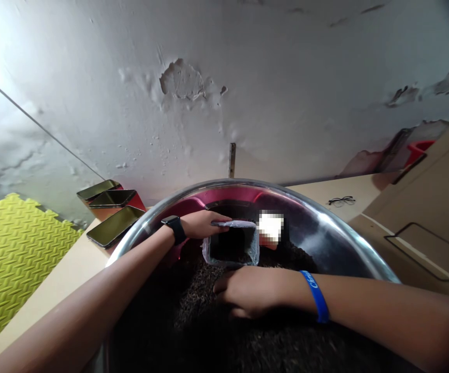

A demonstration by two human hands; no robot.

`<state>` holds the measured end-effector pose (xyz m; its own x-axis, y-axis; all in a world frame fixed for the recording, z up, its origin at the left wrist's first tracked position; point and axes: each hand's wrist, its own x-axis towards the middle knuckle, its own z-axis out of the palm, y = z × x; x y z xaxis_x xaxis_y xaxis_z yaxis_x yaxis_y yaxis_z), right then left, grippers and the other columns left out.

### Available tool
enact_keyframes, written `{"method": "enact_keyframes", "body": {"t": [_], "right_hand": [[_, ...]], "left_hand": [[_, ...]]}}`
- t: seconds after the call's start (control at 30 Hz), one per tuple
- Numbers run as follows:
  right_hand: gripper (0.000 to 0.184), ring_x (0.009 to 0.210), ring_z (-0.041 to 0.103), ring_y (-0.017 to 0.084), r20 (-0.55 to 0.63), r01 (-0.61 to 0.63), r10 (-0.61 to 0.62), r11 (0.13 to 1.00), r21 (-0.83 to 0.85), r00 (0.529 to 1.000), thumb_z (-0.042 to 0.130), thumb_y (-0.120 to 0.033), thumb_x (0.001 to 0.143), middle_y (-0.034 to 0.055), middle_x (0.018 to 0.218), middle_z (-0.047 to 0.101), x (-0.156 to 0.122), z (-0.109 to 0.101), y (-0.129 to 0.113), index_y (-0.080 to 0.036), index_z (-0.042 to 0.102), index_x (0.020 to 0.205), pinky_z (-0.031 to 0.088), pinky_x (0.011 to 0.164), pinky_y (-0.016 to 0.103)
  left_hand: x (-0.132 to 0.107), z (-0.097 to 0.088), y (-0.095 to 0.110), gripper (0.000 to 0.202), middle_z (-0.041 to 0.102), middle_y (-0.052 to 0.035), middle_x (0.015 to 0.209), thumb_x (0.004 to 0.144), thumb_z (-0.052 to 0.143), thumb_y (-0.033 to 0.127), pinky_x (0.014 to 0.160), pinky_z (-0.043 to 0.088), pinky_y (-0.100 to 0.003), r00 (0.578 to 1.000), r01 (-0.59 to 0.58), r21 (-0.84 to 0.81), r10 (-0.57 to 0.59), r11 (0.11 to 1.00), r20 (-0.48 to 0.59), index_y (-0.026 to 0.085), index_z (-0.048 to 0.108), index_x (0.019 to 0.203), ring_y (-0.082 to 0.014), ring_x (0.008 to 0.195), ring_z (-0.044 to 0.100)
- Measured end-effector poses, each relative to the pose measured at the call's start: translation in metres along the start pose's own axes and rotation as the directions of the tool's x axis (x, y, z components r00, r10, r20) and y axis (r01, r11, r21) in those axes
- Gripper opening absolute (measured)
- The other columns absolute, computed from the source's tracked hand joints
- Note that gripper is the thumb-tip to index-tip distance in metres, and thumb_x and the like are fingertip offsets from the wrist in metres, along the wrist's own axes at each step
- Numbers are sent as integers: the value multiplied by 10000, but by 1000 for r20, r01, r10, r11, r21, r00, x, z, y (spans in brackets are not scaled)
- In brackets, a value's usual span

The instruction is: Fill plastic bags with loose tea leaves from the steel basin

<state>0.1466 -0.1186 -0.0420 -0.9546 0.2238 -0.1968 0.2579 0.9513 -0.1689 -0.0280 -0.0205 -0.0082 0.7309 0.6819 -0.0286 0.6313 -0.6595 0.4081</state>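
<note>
Nearest you, your right hand [253, 290], blue rubber wristband [317, 295] on the wrist, lies palm down on the dark loose tea-like leaves [193, 321] filling the big round steel basin [341, 233]; its fingers are curled down into the heap, closed loosely on leaves, though how much they hold cannot be told. Just past it, touching the heap, stands the small clear plastic bag [232, 243], mouth open, dark inside, sitting upright in the leaves near the basin's middle. Your left hand [204, 224], black smartwatch [175, 228] on the wrist, reaches across from the left and pinches the bag's far rim, fingers closed on the plastic edge. Right beside the bag is a blurred white patch, not readable. A pink plastic rim [243, 195] shows inside the basin's far wall. Left of the basin, flat gold-green tins [110, 212] lie on the beige tabletop [53, 290]. Far right, black-framed eyeglasses [341, 200] rest on the table. Beyond, a peeling white wall [224, 77]; yellow-green foam mat [10, 243] at left.
</note>
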Motion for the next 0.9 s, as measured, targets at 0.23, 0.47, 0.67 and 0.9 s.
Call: {"method": "enact_keyframes", "body": {"t": [0.23, 0.47, 0.67, 0.9], "right_hand": [[375, 685, 562, 183, 168, -50, 56, 998, -36, 984, 493, -436, 753, 92, 857, 628, 2, -7, -5, -139, 602, 955, 326, 500, 275], [347, 607, 544, 172, 290, -78, 101, 993, -91, 952, 482, -404, 766, 81, 777, 645, 2, -9, -12, -151, 622, 958, 299, 462, 277], [275, 544, 508, 135, 292, -34, 70, 991, -127, 954, 412, -253, 793, 77, 746, 650, 7, 0, -15, -131, 653, 843, 267, 430, 262], [302, 530, 502, 136, 279, -48, 78, 993, -111, 957, 415, -301, 782, 78, 719, 646, 8, 6, -13, -127, 654, 839, 251, 418, 260]], "left_hand": [[0, -1, 2, 435, 543, 22, 1190, 828, 412, 479, 884, 371, -251, 1000, -9, -7, 9, 1000, 3, 321, 451, 1232, -158, 1032, 519], [-1, 0, 4, 423, 539, 31, 1193, 828, 420, 453, 879, 375, -251, 1000, 7, -3, -7, 1000, 7, 323, 451, 1229, -159, 1027, 522], [0, -1, 4, 419, 540, 35, 1192, 828, 415, 455, 874, 375, -249, 1000, 8, -14, -8, 1000, 4, 322, 458, 1223, -161, 1035, 518], [0, 0, 3, 420, 537, 34, 1196, 827, 415, 454, 871, 374, -250, 1000, -8, -6, 8, 1000, 6, 318, 460, 1222, -164, 1033, 520]]}}
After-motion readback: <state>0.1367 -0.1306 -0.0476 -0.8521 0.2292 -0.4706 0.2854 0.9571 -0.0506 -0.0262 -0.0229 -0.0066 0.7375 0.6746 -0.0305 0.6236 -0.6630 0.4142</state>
